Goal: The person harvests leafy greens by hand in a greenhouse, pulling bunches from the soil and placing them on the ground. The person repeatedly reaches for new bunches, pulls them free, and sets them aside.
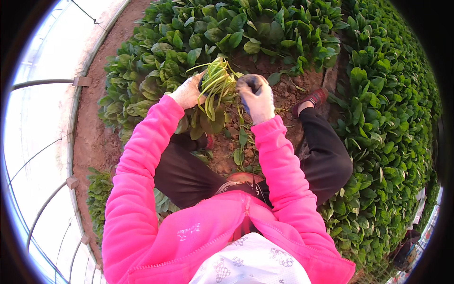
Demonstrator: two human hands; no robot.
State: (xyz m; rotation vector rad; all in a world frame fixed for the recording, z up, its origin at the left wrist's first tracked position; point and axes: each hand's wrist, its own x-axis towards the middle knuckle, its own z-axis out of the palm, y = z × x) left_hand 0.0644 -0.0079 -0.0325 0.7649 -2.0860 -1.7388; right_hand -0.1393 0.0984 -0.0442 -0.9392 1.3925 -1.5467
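Observation:
My left hand [191, 90], in a pale work glove with a dark palm, is closed round a bunch of leafy greens [219, 80] that look like spinach. The pale stems point up and to the right, and the leaves hang down below the hand. Close by the stem ends on the right is my right hand [256, 93], in a soiled glove of the same kind. Its fingers are curled towards the thumb; whether they pinch a stem or leaf cannot be told. Loose leaves and stems [242, 136] lie on the reddish soil [223, 156] beneath.
Dense leafy plants [227, 28] grow in front and to the left, and another thick bed [383, 142] runs along the right. My shoe [319, 97] rests on the soil near a narrow edging strip [331, 76]. Greenhouse film with curved ribs [42, 81] stands at the far left.

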